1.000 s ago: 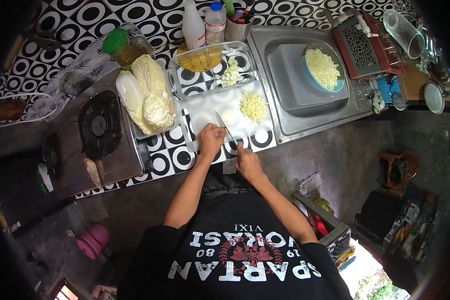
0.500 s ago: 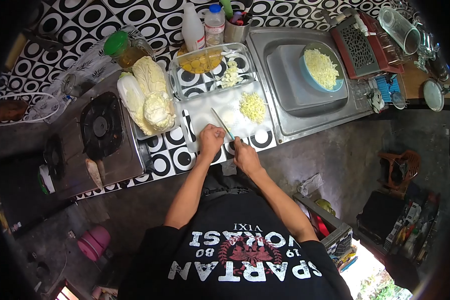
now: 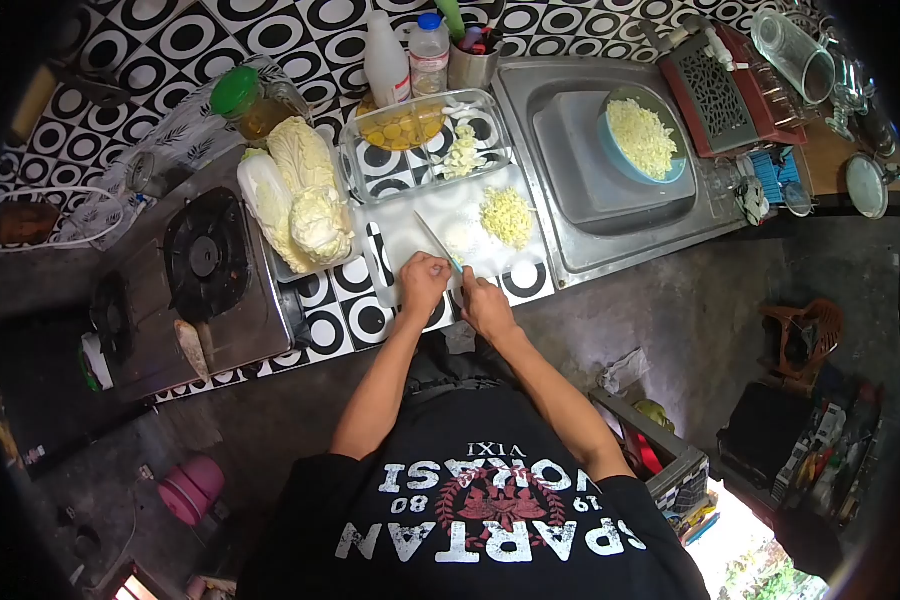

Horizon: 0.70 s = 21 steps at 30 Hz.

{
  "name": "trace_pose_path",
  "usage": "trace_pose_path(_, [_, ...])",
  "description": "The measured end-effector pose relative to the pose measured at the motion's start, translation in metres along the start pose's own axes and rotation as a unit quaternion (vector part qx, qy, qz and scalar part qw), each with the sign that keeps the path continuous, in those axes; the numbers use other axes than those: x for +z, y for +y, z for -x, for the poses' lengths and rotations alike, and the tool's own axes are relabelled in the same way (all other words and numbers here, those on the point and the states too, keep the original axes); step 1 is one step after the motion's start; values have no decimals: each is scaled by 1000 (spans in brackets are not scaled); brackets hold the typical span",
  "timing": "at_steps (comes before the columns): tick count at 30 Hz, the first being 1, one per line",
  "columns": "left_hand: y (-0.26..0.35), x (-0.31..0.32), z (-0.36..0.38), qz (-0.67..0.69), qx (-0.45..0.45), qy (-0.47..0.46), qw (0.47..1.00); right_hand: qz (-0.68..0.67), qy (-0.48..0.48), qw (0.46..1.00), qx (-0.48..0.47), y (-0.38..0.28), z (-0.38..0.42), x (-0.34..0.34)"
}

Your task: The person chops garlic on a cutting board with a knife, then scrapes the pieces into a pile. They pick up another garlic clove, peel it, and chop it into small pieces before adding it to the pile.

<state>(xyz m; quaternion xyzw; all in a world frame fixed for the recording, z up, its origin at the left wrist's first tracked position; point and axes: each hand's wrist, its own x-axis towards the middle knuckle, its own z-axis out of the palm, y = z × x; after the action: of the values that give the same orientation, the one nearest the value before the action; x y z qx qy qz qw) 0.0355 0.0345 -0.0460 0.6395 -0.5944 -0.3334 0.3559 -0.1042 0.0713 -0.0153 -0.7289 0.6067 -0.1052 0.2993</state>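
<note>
My right hand (image 3: 487, 305) is wrapped round the blue-green handle of a kitchen knife (image 3: 435, 237), its blade pointing up and left over a white cutting board (image 3: 395, 228). My left hand (image 3: 425, 282) rests at the board's near edge, left of the blade, fingers curled together; whatever they hold is hidden. Small pale bits (image 3: 458, 238) lie beside the blade. On the board's right side is a heap of finely chopped pale-yellow vegetable (image 3: 507, 217). Beyond the board stands a clear glass dish (image 3: 370, 185) with white cut pieces (image 3: 463, 155) and round orange slices (image 3: 410, 125).
Whole napa cabbages (image 3: 305, 190) lie on a tray at left, beside the gas stove (image 3: 205, 260). At right, a blue bowl (image 3: 642, 140) of chopped vegetable stands in the steel sink (image 3: 580, 235). Bottles (image 3: 387, 62) and a utensil cup (image 3: 472, 68) stand behind the dish.
The knife and my right hand have shifted slightly left, towards my left hand, and the blade's tip is a little farther up and left. My left hand stays nearly in place.
</note>
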Motion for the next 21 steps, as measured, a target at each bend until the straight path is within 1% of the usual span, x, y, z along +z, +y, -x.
trace_pose_path(2, [0,1,1,34,1,19,999,-28,-1,1000,-6,1,3,-6])
trace_pose_path(6, [2,2,2,22,-11,20,1000,-20,-26,999,18,3,15,-4])
trace_pose_path(8, [0,4,2,29,9,32,999,-29,4,1000,12,6,22,3])
trace_pose_path(11, [2,2,2,35,-2,24,999,0,14,1000,9,2,23,6])
trace_pose_path(12, [3,2,1,35,2,22,999,14,10,1000,21,2,18,9])
trace_pose_path(13, [4,0,1,18,-1,14,1000,13,15,1000,24,4,15,8])
trace_pose_path(15, [3,-1,-1,1,5,7,1000,-40,43,998,-22,7,7,4])
trace_pose_path(16, [1,-1,-2,1,14,4,1000,-37,12,999,-12,8,4,-1])
trace_pose_path(17, [-1,-2,-2,0,22,1,1000,-90,71,993,-42,10,7,-4])
trace_pose_path(18, [3,-6,-3,-32,4,-25,999,-118,89,988,-44,8,11,-12])
trace_pose_path(19, [9,-7,-4,-33,9,-24,999,-146,106,983,-45,8,17,-21])
trace_pose_path(20, [16,-6,-5,-30,-29,-31,999,-146,109,982,-46,11,22,-24])
trace_pose_path(21, [22,-5,-5,-27,-68,-39,997,-153,147,977,-29,14,29,-27])
